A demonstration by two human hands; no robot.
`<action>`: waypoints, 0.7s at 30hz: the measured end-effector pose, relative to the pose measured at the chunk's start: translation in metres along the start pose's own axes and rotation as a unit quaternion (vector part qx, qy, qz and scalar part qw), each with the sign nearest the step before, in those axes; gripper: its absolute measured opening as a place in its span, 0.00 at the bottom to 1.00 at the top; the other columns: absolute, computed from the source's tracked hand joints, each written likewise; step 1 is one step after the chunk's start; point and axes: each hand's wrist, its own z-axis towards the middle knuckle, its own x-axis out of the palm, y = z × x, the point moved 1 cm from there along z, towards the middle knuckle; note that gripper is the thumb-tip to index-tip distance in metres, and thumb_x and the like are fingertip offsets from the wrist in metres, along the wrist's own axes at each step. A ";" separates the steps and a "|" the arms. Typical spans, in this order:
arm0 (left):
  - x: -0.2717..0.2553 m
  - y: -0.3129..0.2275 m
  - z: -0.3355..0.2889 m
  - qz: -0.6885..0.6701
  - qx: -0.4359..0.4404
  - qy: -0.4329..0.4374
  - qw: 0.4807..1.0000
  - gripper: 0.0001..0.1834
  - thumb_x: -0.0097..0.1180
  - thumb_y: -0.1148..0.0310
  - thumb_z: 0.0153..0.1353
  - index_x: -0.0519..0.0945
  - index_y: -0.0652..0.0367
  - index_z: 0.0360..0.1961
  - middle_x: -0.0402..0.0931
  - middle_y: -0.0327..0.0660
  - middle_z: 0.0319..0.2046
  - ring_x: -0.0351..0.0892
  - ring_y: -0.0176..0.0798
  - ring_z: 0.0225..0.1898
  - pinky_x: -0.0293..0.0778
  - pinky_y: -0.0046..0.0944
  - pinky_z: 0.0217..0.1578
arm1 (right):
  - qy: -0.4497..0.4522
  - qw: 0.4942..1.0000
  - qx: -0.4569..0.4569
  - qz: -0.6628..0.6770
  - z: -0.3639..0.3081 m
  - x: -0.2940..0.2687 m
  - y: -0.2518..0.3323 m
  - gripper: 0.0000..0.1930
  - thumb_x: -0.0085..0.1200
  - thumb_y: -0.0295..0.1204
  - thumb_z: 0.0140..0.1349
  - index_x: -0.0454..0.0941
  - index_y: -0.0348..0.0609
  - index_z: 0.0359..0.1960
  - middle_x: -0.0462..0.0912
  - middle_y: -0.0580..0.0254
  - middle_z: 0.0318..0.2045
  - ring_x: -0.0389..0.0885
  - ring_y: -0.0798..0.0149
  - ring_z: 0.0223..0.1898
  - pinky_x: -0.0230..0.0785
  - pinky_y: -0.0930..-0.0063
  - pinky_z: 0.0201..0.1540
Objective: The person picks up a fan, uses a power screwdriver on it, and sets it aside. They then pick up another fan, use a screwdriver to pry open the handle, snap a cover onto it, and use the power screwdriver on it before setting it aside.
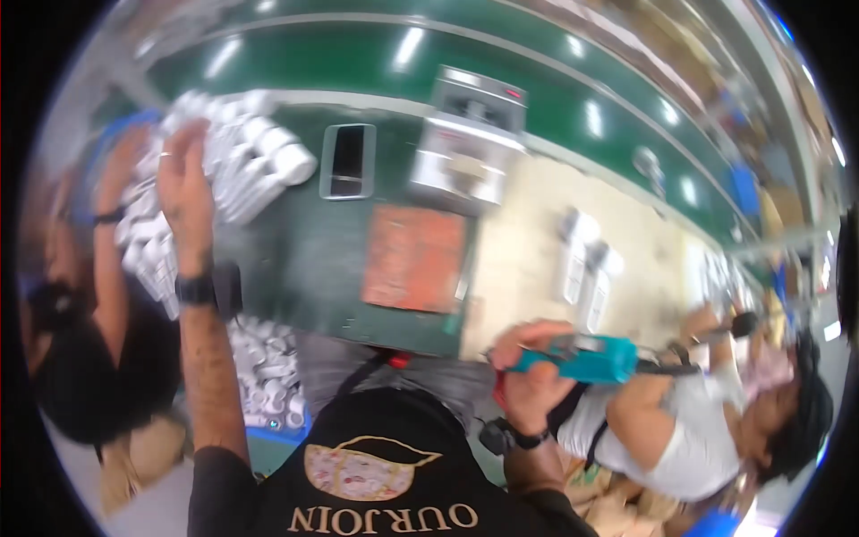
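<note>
My left hand [186, 174] reaches to the far left with its fingers stretched out. It is at the edge of a heap of white plastic pieces with rounded ends [259, 152], and seems to hold none of them. My right hand [537, 380] is closed around a teal electric screwdriver [591, 358], held level at the bench's near edge with its dark tip pointing right. Between my hands, an orange-red square mat [414, 258] lies on the dark green work surface [295, 268]. Motion blurs the small details.
Beyond the mat are a phone-like device in a pale frame [348, 161] and a silver box-shaped machine [465, 143]. Two white pieces [580, 255] lie on the pale board to the right. Below left is a blue bin [277, 433] of white parts. Co-workers sit on both sides.
</note>
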 end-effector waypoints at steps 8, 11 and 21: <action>0.274 -0.184 -0.194 -0.051 0.188 0.465 0.864 0.28 0.58 0.45 0.63 0.79 0.63 0.44 0.81 0.51 0.33 0.82 0.54 0.39 0.77 0.48 0.41 | 0.006 1.000 0.003 -0.021 -0.015 -0.022 0.019 0.36 0.64 0.59 0.59 0.68 0.35 0.46 0.73 0.60 0.23 0.74 0.64 0.23 0.66 0.72 0.26; 0.313 -0.201 -0.220 0.005 0.162 0.537 0.828 0.31 0.56 0.42 0.63 0.78 0.63 0.46 0.81 0.51 0.37 0.81 0.54 0.44 0.75 0.51 0.45 | 0.000 0.999 0.011 -0.041 -0.021 -0.032 0.023 0.36 0.63 0.60 0.60 0.68 0.36 0.46 0.73 0.61 0.23 0.74 0.64 0.24 0.65 0.74 0.25; 0.263 -0.172 -0.202 -0.091 0.205 0.410 0.884 0.19 0.65 0.59 0.56 0.80 0.59 0.44 0.80 0.46 0.41 0.78 0.54 0.48 0.74 0.53 0.50 | -0.022 0.998 0.003 -0.054 -0.016 -0.051 0.010 0.37 0.64 0.59 0.60 0.69 0.34 0.49 0.75 0.60 0.26 0.75 0.64 0.26 0.66 0.72 0.27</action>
